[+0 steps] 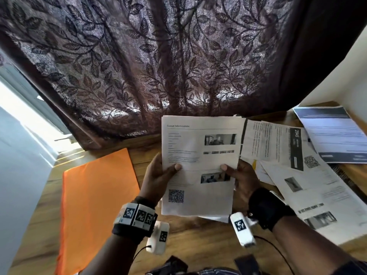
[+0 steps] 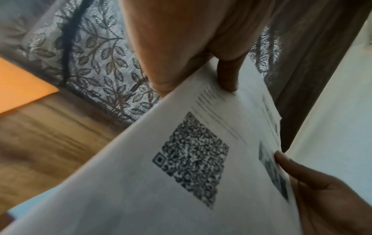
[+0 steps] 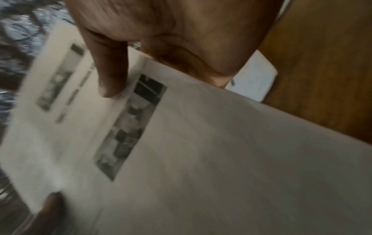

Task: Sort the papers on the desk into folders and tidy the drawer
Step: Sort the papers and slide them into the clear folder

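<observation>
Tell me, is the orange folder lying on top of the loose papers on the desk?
No, the orange folder lies alone on the desk's left side, apart from the loose papers spread at right.

My right hand (image 3: 171, 39) fills the top of the view, its thumb (image 3: 111, 76) pressed down on a printed sheet (image 3: 221, 159), just beside a dark photo strip (image 3: 130, 127). A second, blurred photo (image 3: 58, 79) sits farther up the page. My grip pinches the sheet at its edge. At the lower left, a finger of my left hand (image 3: 50, 211) touches the same sheet. Past the edge lies another white paper (image 3: 255, 79) on the brown wooden surface (image 3: 322, 71). Patterned fabric (image 3: 18, 39) shows at upper left, blurred.
</observation>
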Demonstrator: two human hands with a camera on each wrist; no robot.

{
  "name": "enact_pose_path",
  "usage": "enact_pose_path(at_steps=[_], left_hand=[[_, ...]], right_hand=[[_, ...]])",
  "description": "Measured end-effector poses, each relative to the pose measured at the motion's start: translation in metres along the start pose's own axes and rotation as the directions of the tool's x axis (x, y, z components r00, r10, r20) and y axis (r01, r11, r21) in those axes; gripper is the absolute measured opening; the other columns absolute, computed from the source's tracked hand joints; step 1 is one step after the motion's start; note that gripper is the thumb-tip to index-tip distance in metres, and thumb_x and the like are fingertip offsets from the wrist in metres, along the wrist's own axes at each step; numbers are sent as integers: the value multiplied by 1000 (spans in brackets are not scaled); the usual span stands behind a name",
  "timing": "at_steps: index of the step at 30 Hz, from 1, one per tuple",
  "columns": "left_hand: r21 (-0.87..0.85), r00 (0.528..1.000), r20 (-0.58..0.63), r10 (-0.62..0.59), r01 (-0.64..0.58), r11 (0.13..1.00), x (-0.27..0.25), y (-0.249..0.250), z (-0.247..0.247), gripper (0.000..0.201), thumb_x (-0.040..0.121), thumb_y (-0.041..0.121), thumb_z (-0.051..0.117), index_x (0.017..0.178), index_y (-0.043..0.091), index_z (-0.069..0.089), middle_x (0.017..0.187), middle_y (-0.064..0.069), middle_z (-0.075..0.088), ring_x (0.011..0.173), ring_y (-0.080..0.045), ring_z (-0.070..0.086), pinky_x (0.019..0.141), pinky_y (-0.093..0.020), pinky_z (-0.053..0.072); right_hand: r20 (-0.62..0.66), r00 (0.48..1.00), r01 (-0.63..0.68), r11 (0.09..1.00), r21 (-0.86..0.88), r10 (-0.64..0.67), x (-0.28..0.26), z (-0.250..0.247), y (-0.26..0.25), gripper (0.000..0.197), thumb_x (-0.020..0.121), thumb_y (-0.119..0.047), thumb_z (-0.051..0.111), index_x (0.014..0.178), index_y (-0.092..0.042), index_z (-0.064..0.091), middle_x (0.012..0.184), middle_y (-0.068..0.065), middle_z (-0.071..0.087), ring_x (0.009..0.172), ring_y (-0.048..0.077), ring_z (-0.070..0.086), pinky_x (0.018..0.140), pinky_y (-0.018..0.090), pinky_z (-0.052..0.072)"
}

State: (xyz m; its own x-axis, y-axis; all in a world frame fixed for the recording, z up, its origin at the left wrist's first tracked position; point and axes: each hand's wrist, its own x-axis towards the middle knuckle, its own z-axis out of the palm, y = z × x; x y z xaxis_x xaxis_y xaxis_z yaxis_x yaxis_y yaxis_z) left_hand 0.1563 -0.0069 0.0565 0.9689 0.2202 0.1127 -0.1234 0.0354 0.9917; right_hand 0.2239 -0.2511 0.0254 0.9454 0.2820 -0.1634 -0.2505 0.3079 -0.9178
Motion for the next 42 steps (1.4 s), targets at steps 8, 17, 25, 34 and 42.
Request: enact_pose_path(at_steps=[8, 17, 25, 34, 42], left_hand=[[-222, 999, -46, 12, -22, 975, -3, 8, 24, 41, 81, -8, 67, 119, 1, 57, 114, -17, 71, 102, -35, 69, 79, -41, 59], [-146, 998, 5, -65, 65, 987, -24, -13, 40, 28, 74, 4, 77, 101, 13, 75, 105, -16, 74, 95, -36, 71, 77, -51, 60], [-121, 998, -43, -37, 32, 992, -37, -26, 65, 32, 69, 3, 78, 100, 5, 73, 101, -16, 75, 94, -33, 71, 74, -48, 60], [8, 997, -45, -64, 64, 998, -44, -40, 78, 23, 82, 6, 77, 103, 15, 73, 102, -4, 76, 95, -22, 71, 76, -34, 60], [84, 960, 124, -250, 241, 967, -26, -50, 93, 29, 86, 25, 71, 113, 14, 67, 106, -4, 76, 97, -25, 73, 82, -46, 60]], right_hand=[[-41, 960, 258, 935, -244, -276, -6, 1, -30, 19, 86, -7, 73, 101, -18, 74, 98, 8, 78, 95, 24, 73, 81, 37, 60], [33, 993, 116, 954, -277, -111, -17, -22, -16, 29, 87, -3, 70, 101, -28, 70, 93, -11, 78, 100, 16, 72, 79, 28, 59], [97, 989, 134, 951, -278, -111, -31, -46, -25, 31, 87, 5, 67, 105, -20, 68, 91, -14, 78, 92, 4, 72, 75, 20, 56], [10, 999, 35, 921, -388, -34, -44, -60, -11, 17, 93, -9, 66, 107, -17, 69, 90, -16, 72, 79, -15, 65, 70, 6, 50], [-147, 987, -15, 875, -484, -64, -65, -81, -14, 21, 93, -15, 67, 98, -34, 72, 95, -21, 76, 94, -5, 68, 80, 12, 51]])
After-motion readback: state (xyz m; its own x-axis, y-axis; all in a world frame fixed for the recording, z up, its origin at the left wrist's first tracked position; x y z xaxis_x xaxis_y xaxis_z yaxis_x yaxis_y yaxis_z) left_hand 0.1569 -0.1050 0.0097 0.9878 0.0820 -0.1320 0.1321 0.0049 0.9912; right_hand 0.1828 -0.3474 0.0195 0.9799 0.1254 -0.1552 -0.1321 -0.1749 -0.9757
